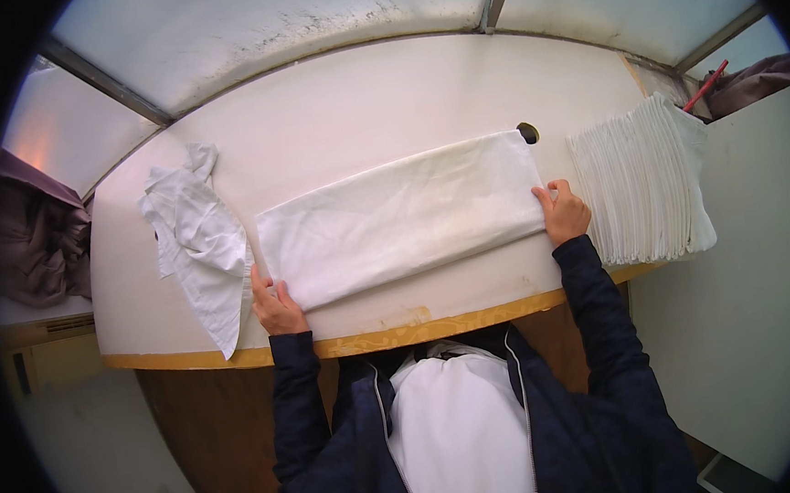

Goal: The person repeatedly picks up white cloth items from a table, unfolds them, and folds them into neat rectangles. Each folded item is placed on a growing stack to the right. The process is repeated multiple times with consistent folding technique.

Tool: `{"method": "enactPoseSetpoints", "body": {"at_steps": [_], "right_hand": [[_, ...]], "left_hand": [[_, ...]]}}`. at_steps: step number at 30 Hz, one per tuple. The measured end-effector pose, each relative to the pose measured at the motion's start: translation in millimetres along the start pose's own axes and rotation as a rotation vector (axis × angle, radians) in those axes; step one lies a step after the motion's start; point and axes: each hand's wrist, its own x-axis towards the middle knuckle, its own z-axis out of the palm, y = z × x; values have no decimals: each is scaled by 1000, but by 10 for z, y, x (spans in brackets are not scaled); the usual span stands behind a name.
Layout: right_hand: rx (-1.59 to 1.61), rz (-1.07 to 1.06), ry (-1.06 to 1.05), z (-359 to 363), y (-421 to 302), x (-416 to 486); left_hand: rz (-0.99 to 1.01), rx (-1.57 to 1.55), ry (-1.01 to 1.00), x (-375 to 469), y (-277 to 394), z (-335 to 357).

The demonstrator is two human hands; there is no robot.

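Observation:
A white cloth [403,218], folded into a long flat strip, lies slantwise on the table before me, its right end farther from me. My left hand [279,311] grips its near left corner, thumb by the edge. At the right end, my right hand [567,215] holds the side edge, its thumb on the cloth and its other fingers curled beyond it. The undersides of both grips are hidden. Left of the strip is a crumpled white cloth [198,233], one pointed corner hanging over the table's front edge. My left fingertips are close to it.
A thick stack of folded white cloths [638,185] stands at the right. The white table [386,120] has a worn yellow front edge [374,343] and a dark round hole [528,133]. Frosted panes [282,14] rise behind it. Brownish fabric [44,237] is bunched at far left.

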Motion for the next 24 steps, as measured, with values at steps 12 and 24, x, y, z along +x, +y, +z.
{"method": "enactPoseSetpoints", "body": {"at_steps": [12, 24], "right_hand": [[453, -548, -118, -59, -1430, -515], [9, -302, -229, 142, -538, -271]], "left_hand": [[515, -241, -497, 98, 1306, 498], [190, 351, -407, 124, 432, 191]]}}
